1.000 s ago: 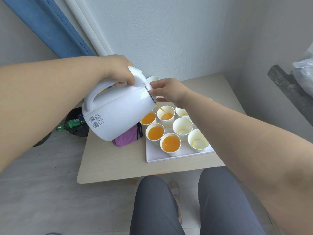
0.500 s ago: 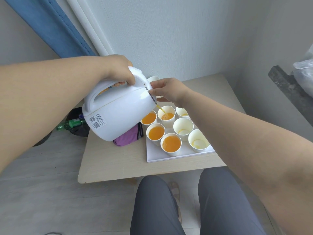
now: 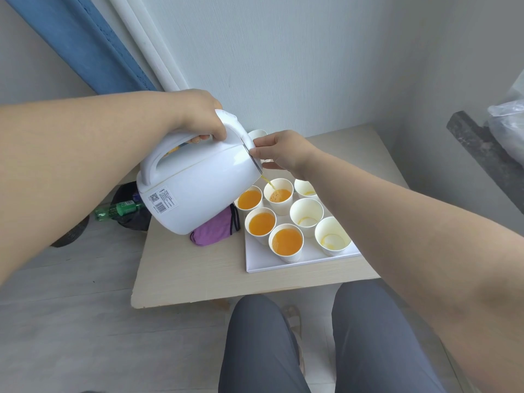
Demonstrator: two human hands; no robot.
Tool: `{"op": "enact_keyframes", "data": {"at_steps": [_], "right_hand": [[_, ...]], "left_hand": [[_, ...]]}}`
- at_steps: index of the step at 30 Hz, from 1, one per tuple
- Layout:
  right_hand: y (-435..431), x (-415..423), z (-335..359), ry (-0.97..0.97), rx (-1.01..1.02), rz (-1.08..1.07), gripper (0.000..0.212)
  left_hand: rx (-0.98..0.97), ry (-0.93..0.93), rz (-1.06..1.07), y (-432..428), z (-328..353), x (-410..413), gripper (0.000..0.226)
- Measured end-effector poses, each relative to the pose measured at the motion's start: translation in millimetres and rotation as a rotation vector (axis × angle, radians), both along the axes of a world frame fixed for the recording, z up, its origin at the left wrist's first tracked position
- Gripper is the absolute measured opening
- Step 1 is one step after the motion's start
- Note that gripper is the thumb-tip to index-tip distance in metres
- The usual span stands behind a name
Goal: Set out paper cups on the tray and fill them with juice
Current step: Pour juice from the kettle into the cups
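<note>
Head view: glossy white jug (image 3: 198,191), left fingers (image 3: 198,139) clamped round looped handle, right fingers (image 3: 260,142) pinching rim.

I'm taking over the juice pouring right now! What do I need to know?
Left hand grips the white jug by its handle, tilted, juice streaming into the back middle cup, which is partly full.
Right hand: fingertips at the jug's lid beside the spout; pinching or only steadying, cannot tell.
Done: left column of cups on the tray, three, full.
Left: top up this cup, then fill the right column of cups, three, holding only traces.
</note>
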State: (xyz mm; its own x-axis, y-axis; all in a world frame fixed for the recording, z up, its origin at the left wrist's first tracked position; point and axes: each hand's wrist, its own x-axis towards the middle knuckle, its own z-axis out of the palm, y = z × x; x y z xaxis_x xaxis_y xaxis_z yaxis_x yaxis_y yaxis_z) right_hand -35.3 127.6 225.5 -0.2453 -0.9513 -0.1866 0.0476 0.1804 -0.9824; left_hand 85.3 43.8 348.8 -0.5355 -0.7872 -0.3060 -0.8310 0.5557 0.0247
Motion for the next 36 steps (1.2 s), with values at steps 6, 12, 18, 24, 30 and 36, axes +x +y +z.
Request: {"op": "enact_keyframes", "data": {"at_steps": [6, 12, 18, 24, 30, 36], "right_hand": [[1, 1, 0, 0.005, -0.007, -0.006, 0.028], [2, 1, -1, 0.000, -0.002, 0.009, 0.026], [1, 1, -1, -0.018, -0.012, 0.012, 0.025], [0, 0, -2, -0.030, -0.014, 0.004, 0.023], [-1, -2, -4, -0.054, -0.011, 0.007, 0.025], [0, -3, -5, -0.075, -0.022, 0.013, 0.025]], "left_hand": [[-0.006, -0.018, -0.001, 2, 1, -1, 0.008], [-0.010, -0.042, -0.004, 4, 1, -2, 0.017], [-0.020, -0.060, -0.008, 4, 1, -3, 0.017], [-0.026, -0.065, -0.019, 3, 2, -5, 0.016], [-0.043, -0.078, -0.050, 3, 1, -9, 0.008], [-0.050, -0.087, -0.058, 3, -1, -11, 0.009]]}}
